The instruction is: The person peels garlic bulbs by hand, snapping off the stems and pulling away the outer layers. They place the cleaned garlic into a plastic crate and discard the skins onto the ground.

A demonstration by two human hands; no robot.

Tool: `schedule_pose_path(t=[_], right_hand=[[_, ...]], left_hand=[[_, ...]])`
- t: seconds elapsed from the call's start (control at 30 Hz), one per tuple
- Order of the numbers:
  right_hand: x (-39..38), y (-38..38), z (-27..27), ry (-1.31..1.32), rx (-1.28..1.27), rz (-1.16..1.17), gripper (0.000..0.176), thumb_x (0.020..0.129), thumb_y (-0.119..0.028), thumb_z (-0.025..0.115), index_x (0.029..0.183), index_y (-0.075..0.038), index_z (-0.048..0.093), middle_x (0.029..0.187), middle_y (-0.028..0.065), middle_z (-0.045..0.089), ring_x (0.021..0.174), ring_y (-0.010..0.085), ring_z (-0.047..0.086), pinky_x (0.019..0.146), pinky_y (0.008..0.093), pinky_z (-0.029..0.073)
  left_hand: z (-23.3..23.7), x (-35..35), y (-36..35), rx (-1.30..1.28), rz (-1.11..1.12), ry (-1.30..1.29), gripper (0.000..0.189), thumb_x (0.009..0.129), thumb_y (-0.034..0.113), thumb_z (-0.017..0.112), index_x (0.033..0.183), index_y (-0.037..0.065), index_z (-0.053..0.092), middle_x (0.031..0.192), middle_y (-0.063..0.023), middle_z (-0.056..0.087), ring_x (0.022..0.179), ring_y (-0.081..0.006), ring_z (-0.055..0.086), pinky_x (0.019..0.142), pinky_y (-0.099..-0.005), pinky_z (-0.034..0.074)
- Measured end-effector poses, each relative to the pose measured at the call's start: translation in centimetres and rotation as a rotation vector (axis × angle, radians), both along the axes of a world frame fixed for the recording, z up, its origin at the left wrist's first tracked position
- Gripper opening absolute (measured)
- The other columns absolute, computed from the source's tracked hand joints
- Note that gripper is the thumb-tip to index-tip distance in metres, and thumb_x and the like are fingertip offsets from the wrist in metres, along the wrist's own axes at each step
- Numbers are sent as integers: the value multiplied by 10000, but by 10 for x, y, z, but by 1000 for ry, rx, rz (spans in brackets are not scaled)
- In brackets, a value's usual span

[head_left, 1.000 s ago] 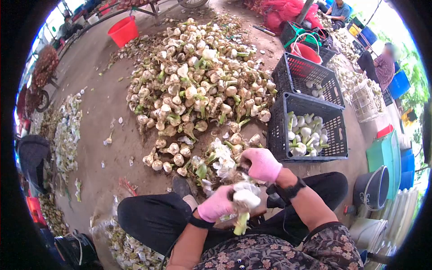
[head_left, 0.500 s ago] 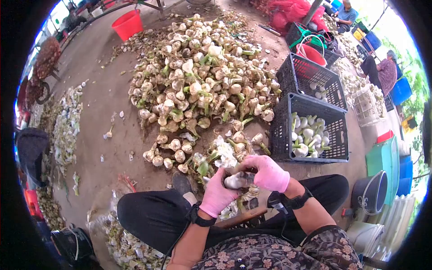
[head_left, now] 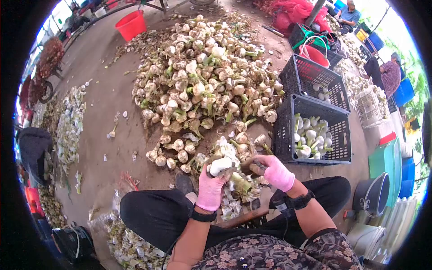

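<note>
My left hand (head_left: 212,185), in a pink glove with soiled fingertips, holds a white peeled garlic bulb (head_left: 220,166) above the peelings. A short way to its right, my right hand (head_left: 272,172), gloved the same way, has its fingers curled together; what they hold, if anything, I cannot make out. Below and between the hands lie torn skins and green stem pieces (head_left: 240,185). Beyond them rises a large heap of untrimmed garlic (head_left: 202,76). To the right, a black crate (head_left: 321,160) contains white bulbs with short green stems (head_left: 311,137).
Behind the near crate stands another black crate (head_left: 294,74) and a red bucket (head_left: 313,55). A red tub (head_left: 131,25) is at the back left. Two people (head_left: 389,77) sit at the upper right. A dark bucket (head_left: 371,193) stands right of my knee.
My hands have moved apart, my left hand slightly up and left with the bulb. The white bulb now shows plainly in it. The whole view has shifted slightly.
</note>
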State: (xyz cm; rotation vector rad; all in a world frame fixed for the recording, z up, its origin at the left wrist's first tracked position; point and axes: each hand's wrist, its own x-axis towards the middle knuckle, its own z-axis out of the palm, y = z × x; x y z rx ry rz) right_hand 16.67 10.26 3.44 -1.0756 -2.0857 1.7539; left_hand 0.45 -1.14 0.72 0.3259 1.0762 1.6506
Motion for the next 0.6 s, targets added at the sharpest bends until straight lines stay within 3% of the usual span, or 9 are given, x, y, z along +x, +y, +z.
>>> schedule_pose_path(t=[0.1,0.13,0.17,0.27,0.3,0.37,0.4,0.5,0.6], right_hand=[[-9,-10,7,-57,-49,165,277,895,-162,570,1126,-10,592,928,82,657,867,137,589,799,276,464],[-19,-14,20,-215,88,226,326,867,-180,587,1141,-4,560,911,166,646,855,239,620,777,328,472],[-22,-17,14,-214,90,228,326,867,-180,587,1141,-4,560,911,166,646,855,239,620,777,328,472],[-33,-34,-3,-301,235,204,365,788,-92,558,1139,9,551,932,247,621,890,382,601,769,407,475],[-36,-40,-7,-301,235,203,365,788,-92,558,1139,9,551,932,247,621,890,382,601,769,407,475],[-38,-48,-16,-191,296,-32,327,751,-63,504,1057,-2,599,883,254,624,857,402,602,760,432,476],[-39,-54,-11,-182,370,-74,340,738,-61,503,1057,-2,601,905,258,623,871,407,597,774,430,479],[-47,-54,-15,-82,262,-82,309,752,-76,511,1036,3,604,907,263,618,887,414,588,775,433,473],[-51,-50,-18,-87,213,-62,246,770,-103,521,970,10,608,879,269,606,870,425,576,757,451,458]], left_hand=[[3,4,5,-1,51,59,441,771,6,706,1167,21,511,1044,-55,616,961,-144,595,851,-270,482],[7,4,5,-51,56,132,458,763,-18,703,1176,18,508,1048,-51,613,953,-132,593,836,-259,488],[5,4,6,-49,58,132,458,763,-18,703,1176,18,508,1048,-51,613,953,-132,593,836,-259,488],[-4,7,8,-74,138,303,470,760,-22,705,1185,7,507,1055,-47,610,941,-126,591,821,-253,490],[-4,8,7,-74,138,303,470,760,-22,705,1185,7,507,1055,-47,610,941,-126,591,821,-253,490],[-3,10,8,-52,200,333,451,754,-29,705,1158,10,510,1031,-54,605,886,-114,593,741,-236,497],[2,10,7,-68,191,309,474,753,-19,715,1181,9,515,1050,-44,614,921,-122,594,811,-242,483],[7,5,6,-107,199,181,472,746,-15,724,1173,18,526,1037,-41,617,904,-117,594,788,-235,485],[-6,3,9,-95,255,270,453,744,-29,710,1161,28,540,1015,-36,621,888,-116,595,754,-241,495]])
